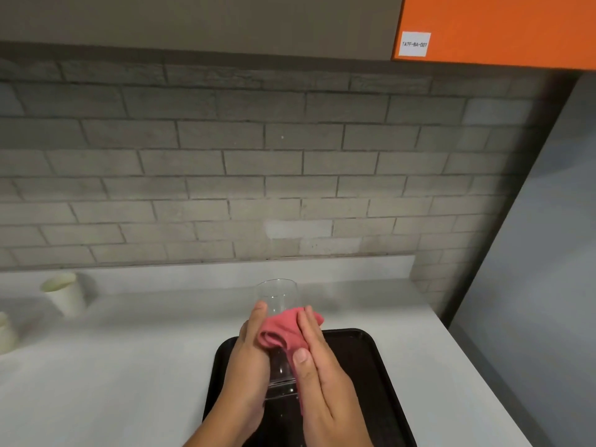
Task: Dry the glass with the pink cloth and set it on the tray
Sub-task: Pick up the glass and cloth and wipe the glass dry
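Gripping clear tall glass (pixel 276 298) w/ L hand (pixel 250 359), fingers curled round it, tilted over black rectangular tray (pixel 361 350). Pinching bunched pink cloth (pixel 283 332) onto glass w/ R hand (pixel 317 366) thumb + fingers, prob wrapped partway.

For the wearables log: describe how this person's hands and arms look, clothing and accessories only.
Each grip is a bare hand: left grip, right grip. No gloves, rings, watch or bands show. The forearms are bare to the frame's edge, with no sleeve in view. The right thumbnail is short and unpainted.
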A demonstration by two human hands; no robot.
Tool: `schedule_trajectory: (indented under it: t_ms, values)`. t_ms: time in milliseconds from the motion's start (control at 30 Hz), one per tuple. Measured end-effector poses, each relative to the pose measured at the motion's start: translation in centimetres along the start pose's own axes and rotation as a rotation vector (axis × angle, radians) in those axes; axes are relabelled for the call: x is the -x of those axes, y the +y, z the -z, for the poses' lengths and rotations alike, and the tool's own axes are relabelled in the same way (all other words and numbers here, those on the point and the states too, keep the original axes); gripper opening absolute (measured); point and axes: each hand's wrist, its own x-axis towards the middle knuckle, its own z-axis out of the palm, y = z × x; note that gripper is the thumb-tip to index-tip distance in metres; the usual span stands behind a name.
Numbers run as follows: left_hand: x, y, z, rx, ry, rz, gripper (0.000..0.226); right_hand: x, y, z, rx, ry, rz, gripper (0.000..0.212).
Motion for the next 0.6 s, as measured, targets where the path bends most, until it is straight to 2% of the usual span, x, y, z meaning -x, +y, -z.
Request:
schedule_trajectory:
  t_ms: [167, 300, 467, 533, 600]
  values:
    - [-0.6, -0.6, 0.2, 0.077, -0.014, 0.108, 0.067, -2.2, -1.2, 1.5, -0.138, -0.090, -0.099, 0.048]
    - [-1.3, -1.0, 0.4, 0.113, -0.086, 0.111, 0.064, -1.3, -0.2, 0.9, 0.086, -0.059, 0.028, 0.052]
    - [-1.1, -1.8, 0.2, 0.106, -0.067, 0.124, 0.071, -4.0, -1.4, 2.1, -0.084, -0.107, -0.118, 0.050]
    - [-1.1, -1.6, -0.1, 0.120, -0.098, 0.096, 0.070, -3.4, -0.8, 1.6, 0.029, -0.103, -0.041, 0.050]
    - [-0.9, -1.2, -0.2, 0.107, -0.143, 0.049, 0.059, -2.5, 0.0, 1.2, 0.121, -0.114, 0.001, 0.050]
